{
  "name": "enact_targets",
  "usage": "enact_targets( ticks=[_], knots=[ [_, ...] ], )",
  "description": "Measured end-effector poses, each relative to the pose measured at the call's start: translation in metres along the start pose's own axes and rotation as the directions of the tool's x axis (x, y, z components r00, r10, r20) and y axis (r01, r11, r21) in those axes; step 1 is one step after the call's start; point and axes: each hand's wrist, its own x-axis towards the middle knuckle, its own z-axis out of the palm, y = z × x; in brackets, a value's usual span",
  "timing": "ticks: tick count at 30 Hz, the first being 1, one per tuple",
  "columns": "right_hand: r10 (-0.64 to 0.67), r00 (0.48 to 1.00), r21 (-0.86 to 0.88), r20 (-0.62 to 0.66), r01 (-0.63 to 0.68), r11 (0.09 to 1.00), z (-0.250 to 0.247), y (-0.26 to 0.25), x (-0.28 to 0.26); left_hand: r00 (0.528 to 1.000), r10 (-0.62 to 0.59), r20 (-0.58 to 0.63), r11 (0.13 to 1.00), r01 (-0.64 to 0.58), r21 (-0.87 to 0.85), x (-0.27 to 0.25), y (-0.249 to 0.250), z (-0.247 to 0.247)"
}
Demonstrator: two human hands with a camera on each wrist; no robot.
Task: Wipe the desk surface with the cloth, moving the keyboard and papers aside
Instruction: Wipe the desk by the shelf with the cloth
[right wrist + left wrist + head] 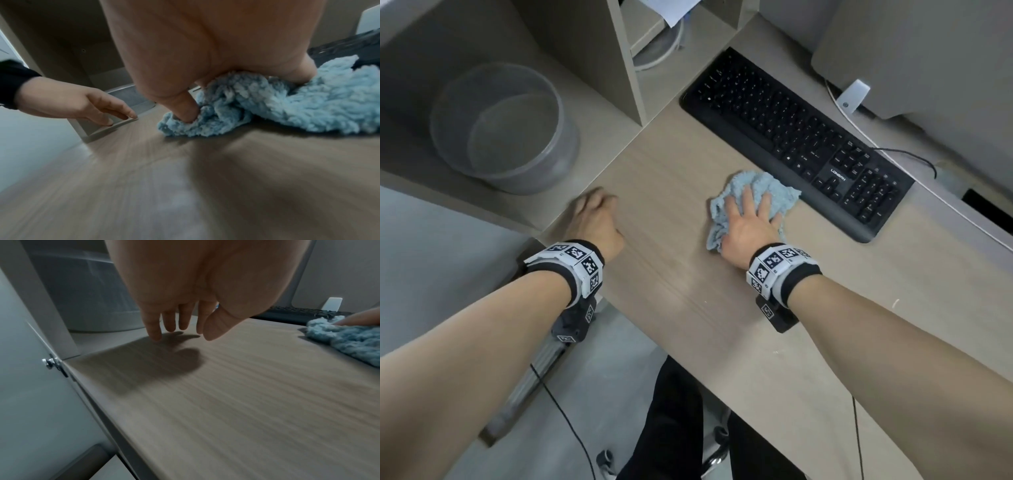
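Observation:
A fluffy light-blue cloth [774, 186] lies bunched on the wooden desk [688, 291], touching the front edge of a black keyboard [791, 137]. My right hand [753, 205] presses flat on the cloth with fingers spread. In the right wrist view its thumb [184, 108] digs into the cloth [287, 105]. My left hand [599, 202] hovers near the desk's left edge, holding nothing. Its fingers [154, 327] hang loose just over the wood. A white paper [671, 12] sits in the shelf compartment at the top.
A grey waste bin [500, 126] stands on the floor left of the desk. A shelf divider [626, 58] rises at the back. A monitor base [893, 68] and cables [914, 154] lie behind the keyboard. Bare wood stretches between my forearms.

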Motion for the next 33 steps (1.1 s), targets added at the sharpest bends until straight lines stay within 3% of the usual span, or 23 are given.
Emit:
enact_targets(
  ticks=[5, 8, 13, 16, 19, 23, 27, 30, 33],
  knots=[
    [-0.120, 0.992, -0.049, -0.047, 0.118, 0.992, 0.004, 0.019, 0.001, 1.000, 0.010, 0.009, 1.000, -0.010, 0.028, 0.003, 0.001, -0.005],
    [-0.077, 0.996, -0.029, -0.053, 0.076, 0.997, -0.001, 0.031, 0.003, 0.999, 0.036, -0.002, 0.999, -0.035, 0.033, 0.010, -0.004, -0.007],
    [0.028, 0.995, 0.078, -0.099, -0.020, 0.997, -0.016, -0.012, 0.032, 0.998, 0.063, 0.002, 0.997, -0.063, 0.040, 0.011, -0.006, -0.006],
    [-0.094, 0.993, 0.028, -0.067, 0.096, 0.995, -0.015, -0.038, 0.044, 0.997, 0.081, 0.000, 0.996, -0.081, 0.045, 0.012, -0.009, -0.005],
    [-0.200, 0.980, -0.049, -0.011, 0.199, 0.979, -0.013, -0.032, 0.040, 0.995, 0.096, 0.008, 0.995, -0.097, 0.032, 0.019, -0.016, -0.007],
    [-0.108, 0.991, -0.002, -0.073, 0.109, 0.994, -0.025, -0.019, 0.047, 0.991, 0.134, 0.024, 0.991, -0.134, -0.007, 0.024, -0.026, -0.008],
    [-0.016, 0.999, 0.040, -0.038, 0.018, 0.999, -0.041, -0.066, 0.073, 0.986, 0.169, 0.002, 0.986, -0.169, -0.007, 0.017, -0.032, -0.003],
    [-0.183, 0.983, -0.046, -0.009, 0.182, 0.982, -0.031, -0.103, 0.076, 0.983, 0.185, 0.006, 0.983, -0.185, 0.017, 0.010, -0.032, 0.005],
    [-0.325, 0.946, -0.074, 0.014, 0.325, 0.943, -0.015, -0.097, 0.062, 0.984, 0.177, 0.033, 0.984, -0.178, 0.028, 0.010, -0.032, 0.007]
  ],
)
